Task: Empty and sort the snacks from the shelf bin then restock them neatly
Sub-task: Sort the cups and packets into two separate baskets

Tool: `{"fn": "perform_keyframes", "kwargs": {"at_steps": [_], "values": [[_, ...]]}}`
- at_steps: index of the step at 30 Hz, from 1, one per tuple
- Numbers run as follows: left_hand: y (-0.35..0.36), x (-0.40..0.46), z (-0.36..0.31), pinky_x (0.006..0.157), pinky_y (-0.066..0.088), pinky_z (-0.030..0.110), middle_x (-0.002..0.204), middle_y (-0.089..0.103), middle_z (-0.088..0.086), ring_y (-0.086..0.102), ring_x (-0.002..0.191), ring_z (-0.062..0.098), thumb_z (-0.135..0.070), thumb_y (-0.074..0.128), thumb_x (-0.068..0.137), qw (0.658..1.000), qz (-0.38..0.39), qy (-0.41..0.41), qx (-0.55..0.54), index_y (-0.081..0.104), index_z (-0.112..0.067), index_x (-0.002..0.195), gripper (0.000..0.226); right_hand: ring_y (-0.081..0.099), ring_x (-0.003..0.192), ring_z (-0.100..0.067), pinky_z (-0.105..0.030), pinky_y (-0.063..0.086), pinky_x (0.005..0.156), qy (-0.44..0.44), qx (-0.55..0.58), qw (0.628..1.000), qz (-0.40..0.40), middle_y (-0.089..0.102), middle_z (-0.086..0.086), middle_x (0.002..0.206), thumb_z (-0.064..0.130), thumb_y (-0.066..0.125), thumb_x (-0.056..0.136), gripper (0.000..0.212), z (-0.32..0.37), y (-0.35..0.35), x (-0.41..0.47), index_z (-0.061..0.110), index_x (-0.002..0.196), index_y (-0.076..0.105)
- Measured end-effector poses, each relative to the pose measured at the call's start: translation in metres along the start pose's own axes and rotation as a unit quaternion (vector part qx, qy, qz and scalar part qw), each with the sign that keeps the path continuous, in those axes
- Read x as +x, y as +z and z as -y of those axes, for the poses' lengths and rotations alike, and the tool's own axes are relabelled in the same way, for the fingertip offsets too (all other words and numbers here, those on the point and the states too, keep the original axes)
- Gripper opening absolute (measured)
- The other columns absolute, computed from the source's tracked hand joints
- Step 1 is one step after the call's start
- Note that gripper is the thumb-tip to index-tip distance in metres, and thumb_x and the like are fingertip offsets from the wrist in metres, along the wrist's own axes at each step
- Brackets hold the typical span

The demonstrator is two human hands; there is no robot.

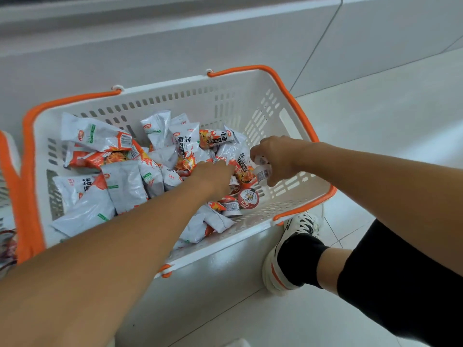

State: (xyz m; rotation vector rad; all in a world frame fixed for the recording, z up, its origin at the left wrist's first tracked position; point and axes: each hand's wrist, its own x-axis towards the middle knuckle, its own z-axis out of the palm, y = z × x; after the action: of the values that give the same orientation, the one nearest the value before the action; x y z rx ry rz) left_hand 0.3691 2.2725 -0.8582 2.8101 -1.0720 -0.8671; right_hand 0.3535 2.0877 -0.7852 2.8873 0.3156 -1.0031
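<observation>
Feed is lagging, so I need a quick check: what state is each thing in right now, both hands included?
Basket: on the floor, both orange handles folded down.
Snack packets: sealed, piled loosely in the basket, unsorted.
Small cups: lids on, lying among the packets at the right end.
Left hand: down among the packets; grip hidden.
Right hand: fingers curled round small cups.

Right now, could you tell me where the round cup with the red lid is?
In the head view, the red-lidded cup lies in the basket's near right corner, below the right hand.
</observation>
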Motion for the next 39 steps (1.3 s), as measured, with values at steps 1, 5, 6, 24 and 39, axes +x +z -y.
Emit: {"fn": "perform_keyframes", "kwargs": {"at_steps": [1, 5, 6, 24, 39], "values": [[0.000, 0.003, 0.000, 0.083, 0.040, 0.041, 0.129, 0.052, 0.008, 0.055, 0.113, 0.033, -0.023, 0.054, 0.093, 1.000, 0.006, -0.002, 0.003, 0.043, -0.024, 0.140, 0.048, 0.059, 0.093, -0.025, -0.038, 0.054, 0.078, 0.002, 0.009, 1.000, 0.007, 0.056, 0.002, 0.104, 0.038, 0.087, 0.064, 0.061, 0.002, 0.006, 0.004, 0.026, 0.117, 0.059], [0.003, 0.020, -0.002, 0.101, 0.036, 0.046, 0.139, 0.046, 0.009, 0.050, 0.124, 0.034, -0.039, 0.056, 0.094, 0.997, 0.051, -0.024, 0.049, 0.040, -0.023, 0.145, 0.056, 0.059, 0.095, -0.025, -0.034, 0.052, 0.077, 0.013, 0.019, 0.999, 0.031, 0.060, -0.001, 0.113, 0.036, 0.087, 0.065, 0.066, 0.001, 0.022, 0.021, 0.026, 0.124, 0.058], [0.005, 0.024, -0.004, 0.103, 0.034, 0.047, 0.140, 0.046, 0.010, 0.050, 0.125, 0.034, -0.049, 0.057, 0.093, 0.996, 0.058, -0.032, 0.065, 0.040, -0.022, 0.145, 0.061, 0.059, 0.095, -0.025, -0.034, 0.051, 0.076, 0.010, 0.024, 0.999, 0.032, 0.060, -0.001, 0.114, 0.036, 0.087, 0.065, 0.067, 0.000, 0.022, 0.025, 0.026, 0.125, 0.057], [-0.133, -0.158, 0.118, 0.070, 0.047, 0.026, 0.098, 0.069, -0.004, 0.067, 0.089, 0.015, -0.039, 0.081, 0.079, 0.906, -0.201, -0.131, -0.348, 0.067, -0.027, 0.095, 0.025, 0.065, 0.087, -0.031, -0.043, 0.049, 0.078, -0.055, 0.428, 0.902, 0.032, 0.069, -0.023, 0.108, 0.032, 0.075, 0.065, 0.053, 0.088, -0.140, -0.018, 0.009, 0.113, 0.068], [0.076, -0.382, 0.250, 0.063, 0.063, 0.044, 0.092, 0.065, 0.012, 0.064, 0.075, 0.024, -0.021, 0.065, 0.084, 0.447, -0.267, -0.567, -0.639, 0.063, -0.004, 0.115, 0.036, 0.063, 0.101, -0.033, -0.043, 0.053, 0.078, 0.036, 0.669, 0.716, 0.198, 0.063, -0.011, 0.125, 0.047, 0.073, 0.072, 0.060, 0.476, -0.015, 0.026, 0.016, 0.121, 0.060]]}}
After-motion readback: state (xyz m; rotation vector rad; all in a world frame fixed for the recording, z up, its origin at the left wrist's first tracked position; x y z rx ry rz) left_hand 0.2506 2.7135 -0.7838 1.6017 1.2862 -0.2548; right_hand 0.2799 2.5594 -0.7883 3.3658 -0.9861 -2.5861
